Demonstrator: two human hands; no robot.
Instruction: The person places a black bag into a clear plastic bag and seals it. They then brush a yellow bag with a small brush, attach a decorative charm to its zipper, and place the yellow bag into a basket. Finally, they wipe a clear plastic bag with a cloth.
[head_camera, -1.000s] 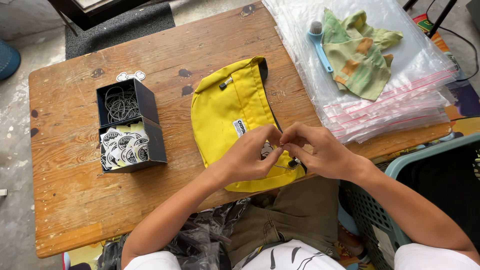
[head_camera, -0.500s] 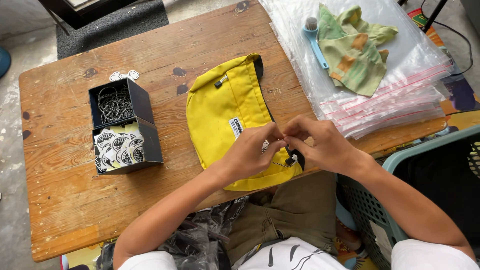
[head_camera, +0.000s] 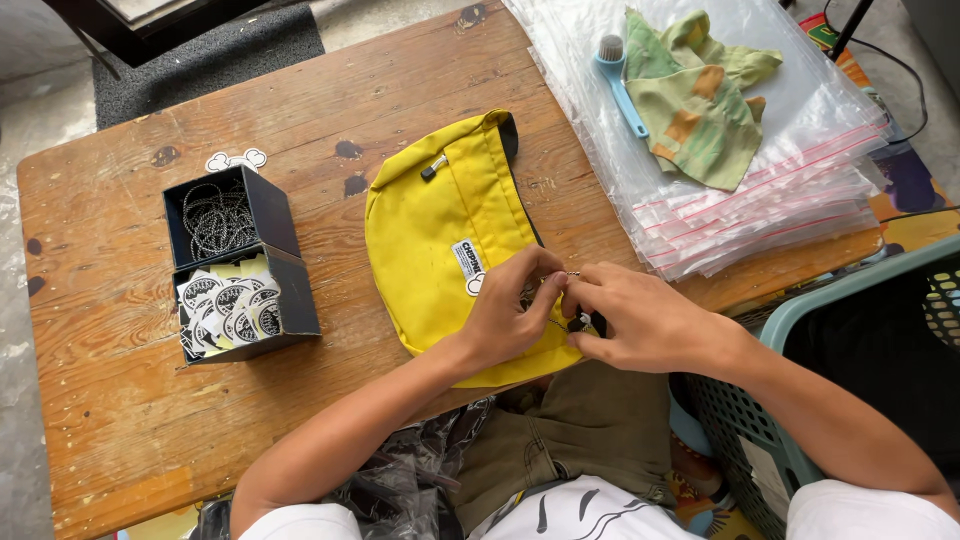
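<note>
Yellow pouch bag (head_camera: 440, 235), soft fabric, curved half-moon shape, lying flat on wooden table, near edge hanging slightly over toward lap. Dark zipper pull up top, small white label patch on front, black lining peeking at far corner. Small round white tag (head_camera: 475, 285) just below label, thin bead chain by it, mostly hidden under fingers at bag's lower right corner.

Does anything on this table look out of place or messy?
Mostly tidy. Two white stickers lie loose on the wooden table behind the black box rather than inside it, and a crumpled green cloth sits atop the stack of clear bags. Both hands work at the yellow bag.
</note>
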